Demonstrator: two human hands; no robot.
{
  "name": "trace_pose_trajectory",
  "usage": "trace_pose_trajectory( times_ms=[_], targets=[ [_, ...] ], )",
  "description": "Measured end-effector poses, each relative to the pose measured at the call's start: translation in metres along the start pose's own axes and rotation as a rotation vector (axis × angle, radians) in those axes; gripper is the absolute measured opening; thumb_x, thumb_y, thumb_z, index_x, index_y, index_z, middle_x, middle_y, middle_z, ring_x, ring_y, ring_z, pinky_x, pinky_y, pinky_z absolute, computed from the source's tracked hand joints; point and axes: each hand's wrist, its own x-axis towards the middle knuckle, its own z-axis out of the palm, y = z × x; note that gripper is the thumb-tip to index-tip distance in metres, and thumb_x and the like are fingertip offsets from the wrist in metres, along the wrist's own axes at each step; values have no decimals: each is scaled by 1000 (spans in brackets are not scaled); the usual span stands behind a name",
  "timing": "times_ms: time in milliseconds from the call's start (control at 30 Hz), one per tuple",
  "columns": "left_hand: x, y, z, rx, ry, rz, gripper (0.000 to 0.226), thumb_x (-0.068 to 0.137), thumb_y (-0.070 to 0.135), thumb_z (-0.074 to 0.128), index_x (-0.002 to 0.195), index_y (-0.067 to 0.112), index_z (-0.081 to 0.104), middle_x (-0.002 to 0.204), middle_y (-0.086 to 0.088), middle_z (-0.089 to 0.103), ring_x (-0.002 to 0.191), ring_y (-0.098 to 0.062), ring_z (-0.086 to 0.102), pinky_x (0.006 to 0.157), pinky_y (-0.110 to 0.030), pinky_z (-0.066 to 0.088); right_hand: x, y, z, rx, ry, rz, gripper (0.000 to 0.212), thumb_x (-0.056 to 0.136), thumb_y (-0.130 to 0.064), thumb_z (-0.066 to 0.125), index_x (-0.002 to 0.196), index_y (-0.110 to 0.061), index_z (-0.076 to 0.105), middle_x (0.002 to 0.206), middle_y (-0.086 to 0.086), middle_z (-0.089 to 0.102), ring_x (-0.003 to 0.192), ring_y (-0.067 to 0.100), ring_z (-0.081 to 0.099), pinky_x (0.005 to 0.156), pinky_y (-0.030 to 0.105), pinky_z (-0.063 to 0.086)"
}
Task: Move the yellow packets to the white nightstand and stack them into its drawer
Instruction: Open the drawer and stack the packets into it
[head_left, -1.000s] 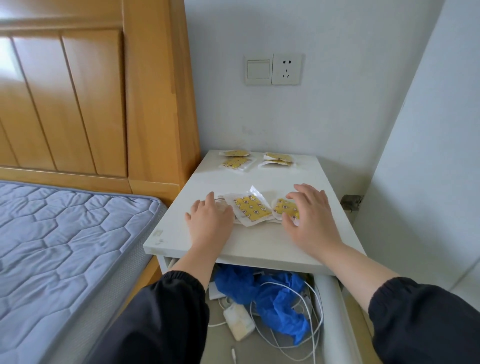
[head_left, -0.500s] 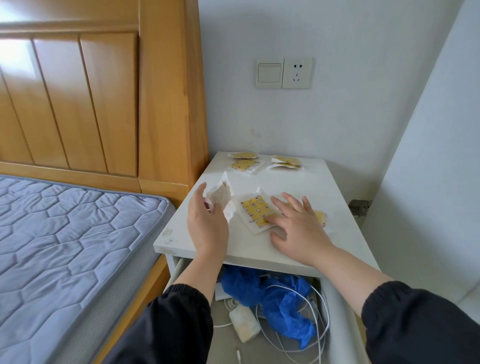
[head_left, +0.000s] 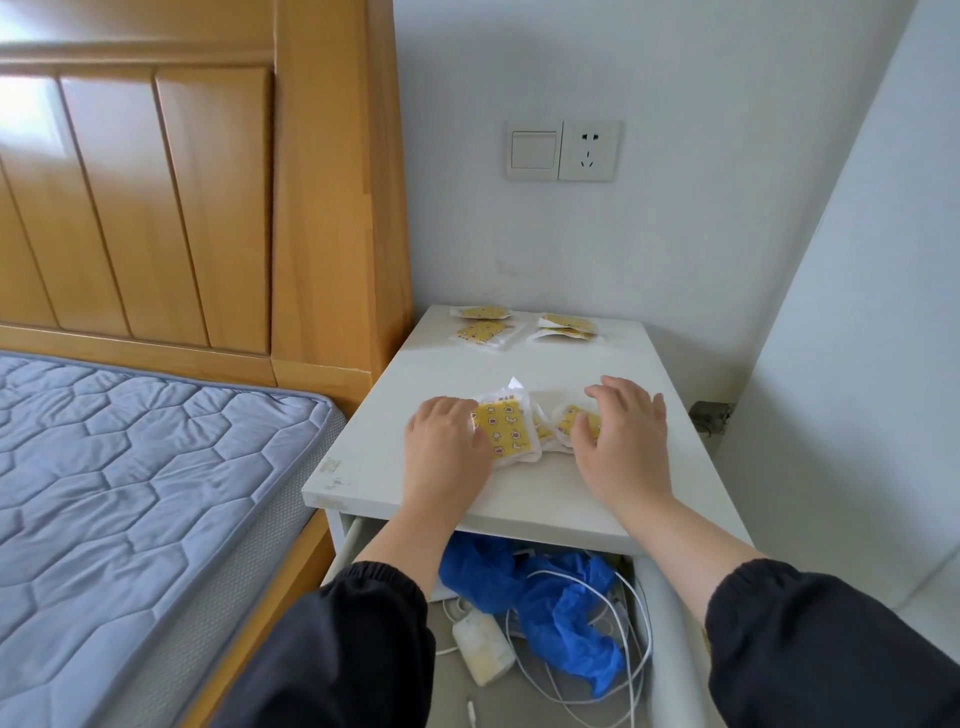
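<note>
- Left hand (head_left: 448, 442): palm down on the top of the white nightstand (head_left: 524, 493), fingers close together and laid flat on the left edge of a yellow packet with a small printed pattern and white sealed border (head_left: 503, 430).
- Right hand (head_left: 626, 441): palm down, fingers spread and arched, tips and thumb on a second yellow packet (head_left: 575, 422) just right of the first. Can't tell if it's pinching or only pressing.
- The two front packets touch or overlap in the middle, between the hands.
- Four more yellow packets (head_left: 480, 331) lie at the back of the top, near the wall, in two pairs.
- Nightstand drawer (head_left: 671, 654) is pulled open below the top. No yellow packets visible in it.
- Drawer contents: crumpled blue plastic sheet (head_left: 550, 603), white cables (head_left: 635, 618), white charger block (head_left: 483, 656).
- Left of the nightstand: wooden headboard (head_left: 182, 208), grey-blue quilted mattress (head_left: 130, 493).
- White wall switch and socket plate (head_left: 564, 150) above.
</note>
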Motion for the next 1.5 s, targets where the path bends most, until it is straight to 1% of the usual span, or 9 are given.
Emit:
trace_pose_trajectory(
  times_ms=[333, 633, 767, 833, 933, 1033, 1167, 1267, 1500],
  targets=[
    [6, -5, -2, 87, -135, -168, 46, 93, 36, 48, 138, 24, 44, 141, 2, 47, 135, -19, 32, 111, -37, 21, 66, -49, 3, -45, -651, 170, 27, 97, -31, 40, 109, -12, 55, 106, 6, 61, 110, 30, 51, 102, 36, 30],
    [8, -6, 2, 109, -137, -185, 71, 87, 56, 55, 145, 23, 31, 146, 0, 40, 137, -22, 30, 112, -38, 20, 85, -65, 7, 293, -671, 329, 69, 79, -1, 71, 142, -4, 41, 140, 13, 47, 126, 28, 48, 95, 29, 41],
    [9, -6, 3, 61, -122, -197, 83, 84, 58, 58, 149, 21, 22, 150, -1, 35, 140, -22, 27, 114, -38, 20, 88, -70, 5, 303, -658, 314, 15, 75, 3, 73, 73, -2, 59, 75, 9, 54, 71, 22, 55, 66, 27, 44],
    [9, -6, 2, 27, -111, -205, 91, 82, 58, 61, 151, 19, 16, 153, -1, 30, 141, -22, 24, 115, -37, 19, 90, -71, 6, 354, -689, 328, 45, 75, 6, 72, 57, -15, 36, 62, 1, 35, 58, 16, 39, 56, 24, 34],
    [10, -5, 1, -127, -69, -257, 102, 80, 53, 67, 153, 18, 5, 156, -2, 24, 143, -21, 22, 115, -36, 21, 89, -74, 0, 491, -626, 359, 21, 77, 8, 70, 75, -9, 58, 78, 6, 53, 69, 16, 52, 60, 22, 42],
    [11, -2, -4, -408, -19, -350, 108, 79, 48, 71, 153, 19, -2, 147, -1, 41, 134, -21, 40, 104, -36, 37, 90, -74, 0, 738, -535, 465, 60, 77, 10, 70, 132, 4, 48, 128, 14, 55, 109, 25, 58, 93, 31, 49],
    [6, -1, -13, -650, 28, -362, 85, 86, 36, 68, 152, 16, 19, 92, 9, 64, 83, -3, 60, 67, -18, 44, 84, -75, 0, 965, -513, 528, 32, 78, 16, 65, 108, 5, 61, 98, 19, 67, 91, 32, 66, 87, 46, 54],
    [6, -4, -16, -739, -7, -358, 37, 84, 31, 72, 116, 22, 58, 98, 6, 70, 79, 0, 63, 63, -15, 48, 76, -76, 1, 1028, -508, 486, 24, 76, 18, 65, 95, 3, 62, 83, 12, 66, 76, 25, 66, 77, 39, 57],
    [7, -8, -20, -792, -47, -346, 28, 81, 23, 76, 102, 25, 57, 84, 19, 63, 75, 5, 61, 53, -9, 47, 64, -72, 3, 816, -439, 335, 22, 73, -1, 78, 70, -11, 59, 69, 1, 60, 68, 16, 60, 67, 27, 49]
  ],
)
